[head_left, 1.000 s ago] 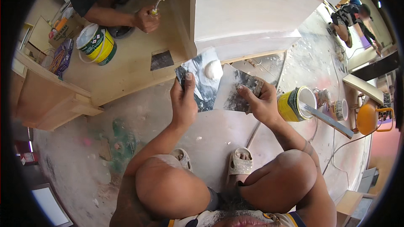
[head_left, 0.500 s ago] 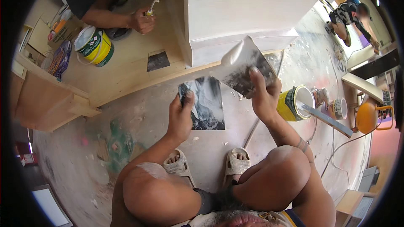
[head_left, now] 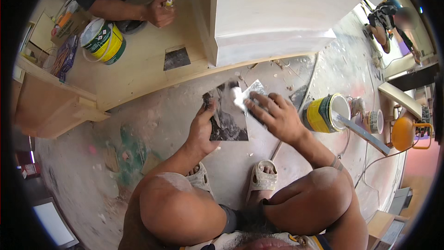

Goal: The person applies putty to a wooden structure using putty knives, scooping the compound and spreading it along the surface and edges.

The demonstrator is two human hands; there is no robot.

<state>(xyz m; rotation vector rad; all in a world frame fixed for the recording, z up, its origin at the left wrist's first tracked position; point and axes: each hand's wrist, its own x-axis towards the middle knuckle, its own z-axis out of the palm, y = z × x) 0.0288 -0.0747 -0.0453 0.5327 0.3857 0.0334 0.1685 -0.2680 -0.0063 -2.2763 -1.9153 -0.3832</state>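
My left hand (head_left: 200, 128) grips a dark, square flat putty plate (head_left: 233, 127) by its left edge, thumb on top. Whitish smears cover the plate's face. In my right hand (head_left: 286, 120) is a second flat putty blade (head_left: 255, 87), mostly hidden behind the fingers, held from above. A lump of white putty (head_left: 237, 97) sits where the blade meets the plate's upper right part; some blur there hides the exact contact. Both hands are above the floor, in front of my knees and sandals.
A white panelled unit (head_left: 273, 23) stands ahead on a plywood base (head_left: 138, 76). Another person's hand (head_left: 159, 13) holds a roller handle near a yellow-green bucket (head_left: 104, 41). At right stand an open paint bucket (head_left: 323, 115), a long flat bar (head_left: 363, 134) and an orange lamp (head_left: 403, 133).
My right hand has swung its blade down and left onto the left plate, turning the back of the hand upward. The left plate has barely shifted. The other person's roller head has left the view.
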